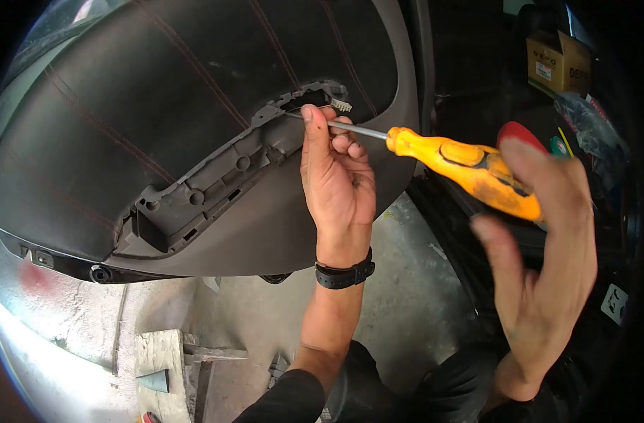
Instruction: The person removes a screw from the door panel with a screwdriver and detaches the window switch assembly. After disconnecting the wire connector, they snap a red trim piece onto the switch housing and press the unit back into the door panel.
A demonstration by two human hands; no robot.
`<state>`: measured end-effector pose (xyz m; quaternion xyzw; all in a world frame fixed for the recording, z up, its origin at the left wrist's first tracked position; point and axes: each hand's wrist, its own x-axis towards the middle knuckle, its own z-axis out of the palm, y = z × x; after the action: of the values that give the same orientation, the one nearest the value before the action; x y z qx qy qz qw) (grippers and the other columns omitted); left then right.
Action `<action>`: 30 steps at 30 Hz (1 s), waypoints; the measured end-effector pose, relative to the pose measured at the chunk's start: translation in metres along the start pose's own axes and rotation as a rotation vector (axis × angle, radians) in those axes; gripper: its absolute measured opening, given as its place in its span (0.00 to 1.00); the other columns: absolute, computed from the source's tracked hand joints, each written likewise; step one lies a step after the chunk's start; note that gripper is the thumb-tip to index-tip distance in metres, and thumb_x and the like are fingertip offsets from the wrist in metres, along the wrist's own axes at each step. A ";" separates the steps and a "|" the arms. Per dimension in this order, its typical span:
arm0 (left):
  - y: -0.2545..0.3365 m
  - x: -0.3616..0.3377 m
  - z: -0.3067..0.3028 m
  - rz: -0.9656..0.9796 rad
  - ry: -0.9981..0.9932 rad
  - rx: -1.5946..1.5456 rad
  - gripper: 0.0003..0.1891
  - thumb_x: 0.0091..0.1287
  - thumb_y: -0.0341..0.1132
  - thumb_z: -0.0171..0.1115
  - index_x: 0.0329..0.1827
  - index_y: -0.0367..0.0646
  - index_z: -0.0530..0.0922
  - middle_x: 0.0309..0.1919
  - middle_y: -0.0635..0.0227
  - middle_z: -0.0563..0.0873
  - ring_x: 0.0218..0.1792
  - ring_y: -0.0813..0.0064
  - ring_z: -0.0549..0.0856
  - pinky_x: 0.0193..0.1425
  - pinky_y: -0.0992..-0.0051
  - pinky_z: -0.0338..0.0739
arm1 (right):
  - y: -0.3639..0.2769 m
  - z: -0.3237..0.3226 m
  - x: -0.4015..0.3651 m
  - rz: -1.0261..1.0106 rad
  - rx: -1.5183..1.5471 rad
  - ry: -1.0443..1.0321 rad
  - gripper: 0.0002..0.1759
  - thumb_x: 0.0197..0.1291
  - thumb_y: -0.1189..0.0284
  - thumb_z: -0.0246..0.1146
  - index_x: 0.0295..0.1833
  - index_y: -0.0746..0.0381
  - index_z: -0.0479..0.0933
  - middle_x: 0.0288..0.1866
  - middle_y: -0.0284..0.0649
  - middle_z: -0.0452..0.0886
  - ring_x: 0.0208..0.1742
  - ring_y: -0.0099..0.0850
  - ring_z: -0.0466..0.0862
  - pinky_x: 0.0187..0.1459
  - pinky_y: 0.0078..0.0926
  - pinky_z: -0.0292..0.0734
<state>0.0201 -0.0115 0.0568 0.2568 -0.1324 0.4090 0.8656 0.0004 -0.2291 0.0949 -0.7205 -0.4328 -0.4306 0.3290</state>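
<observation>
As left hand (pixel 344 185) pinches shaft (pixel 364 130), right hand (pixel 556 257) splays.

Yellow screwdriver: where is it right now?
The screwdriver is right of centre in the head view, between the left hand at its shaft and the right hand by its handle.

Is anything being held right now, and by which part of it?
A yellow screwdriver: the left hand holds its metal shaft. The right hand is at the handle, blurred; I can't tell whether it grips.
</observation>
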 end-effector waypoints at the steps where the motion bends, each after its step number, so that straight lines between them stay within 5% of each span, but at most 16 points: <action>1: 0.001 0.000 -0.001 -0.002 -0.008 -0.016 0.14 0.77 0.46 0.63 0.45 0.43 0.80 0.33 0.73 0.82 0.28 0.92 0.79 0.32 0.89 0.77 | -0.005 -0.003 -0.003 0.028 -0.013 -0.030 0.16 0.69 0.68 0.65 0.54 0.69 0.78 0.44 0.46 0.85 0.40 0.35 0.87 0.43 0.27 0.80; 6: 0.003 -0.001 0.002 0.027 0.024 0.008 0.14 0.77 0.46 0.63 0.45 0.43 0.80 0.33 0.74 0.82 0.28 0.92 0.79 0.32 0.89 0.78 | -0.010 -0.003 -0.012 0.268 0.246 -0.081 0.24 0.64 0.66 0.70 0.59 0.70 0.78 0.49 0.47 0.85 0.42 0.36 0.86 0.44 0.29 0.81; 11: 0.005 0.004 -0.006 0.015 -0.024 -0.033 0.14 0.77 0.46 0.63 0.44 0.44 0.80 0.32 0.74 0.82 0.27 0.92 0.79 0.32 0.89 0.78 | -0.001 0.007 -0.008 -0.069 -0.007 -0.019 0.26 0.63 0.62 0.71 0.58 0.70 0.78 0.45 0.47 0.85 0.37 0.38 0.87 0.42 0.28 0.81; 15: 0.002 0.003 0.002 0.036 0.041 0.006 0.13 0.77 0.45 0.63 0.44 0.44 0.80 0.32 0.74 0.82 0.27 0.92 0.79 0.32 0.89 0.77 | -0.009 0.004 -0.008 0.288 0.272 -0.080 0.19 0.66 0.67 0.68 0.55 0.70 0.78 0.45 0.48 0.85 0.38 0.37 0.87 0.42 0.27 0.80; 19: 0.002 0.008 0.000 0.047 0.017 -0.008 0.14 0.77 0.46 0.64 0.44 0.44 0.79 0.31 0.74 0.81 0.27 0.91 0.78 0.32 0.88 0.77 | 0.000 0.008 -0.003 -0.007 0.054 0.044 0.18 0.64 0.69 0.69 0.54 0.71 0.78 0.45 0.49 0.84 0.41 0.35 0.86 0.42 0.27 0.79; 22: 0.003 0.007 -0.002 0.035 0.017 -0.034 0.14 0.77 0.46 0.64 0.43 0.43 0.79 0.31 0.74 0.81 0.28 0.90 0.78 0.32 0.88 0.77 | -0.003 0.003 -0.007 0.009 -0.063 -0.080 0.20 0.61 0.72 0.69 0.55 0.71 0.78 0.45 0.48 0.83 0.39 0.34 0.84 0.43 0.27 0.78; 26: 0.002 0.009 -0.007 0.018 0.018 -0.027 0.13 0.77 0.45 0.64 0.43 0.43 0.79 0.31 0.73 0.82 0.27 0.90 0.78 0.32 0.88 0.77 | -0.016 -0.005 0.004 0.407 0.184 -0.180 0.22 0.60 0.72 0.70 0.58 0.70 0.78 0.44 0.47 0.83 0.40 0.36 0.85 0.41 0.26 0.78; 30: 0.006 0.014 -0.009 0.016 -0.013 -0.073 0.14 0.76 0.46 0.65 0.43 0.43 0.79 0.31 0.73 0.82 0.28 0.90 0.78 0.32 0.88 0.77 | -0.002 0.004 0.002 -0.180 -0.181 -0.045 0.29 0.54 0.69 0.76 0.60 0.68 0.78 0.43 0.46 0.83 0.40 0.38 0.85 0.41 0.25 0.79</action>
<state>0.0239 0.0055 0.0573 0.2267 -0.1549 0.4091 0.8702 0.0004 -0.2241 0.0957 -0.7147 -0.4624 -0.4796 0.2129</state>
